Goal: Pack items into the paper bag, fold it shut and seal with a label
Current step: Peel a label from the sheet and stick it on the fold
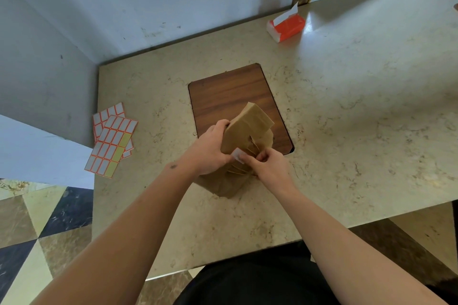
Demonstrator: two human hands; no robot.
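Paper bag (245,131) stands upright on the counter (347,131) at the near edge of a wood inlay panel (223,91), top folded over; contents not visible. Left hand (210,148) grips the folded top, fingers curled round it, while the right hand (270,166) pinches a blank white label (237,155) against the fold. Label sheets (111,141), red-bordered with no legible writing, lie well left; an orange tissue pack (286,26) sits far right.
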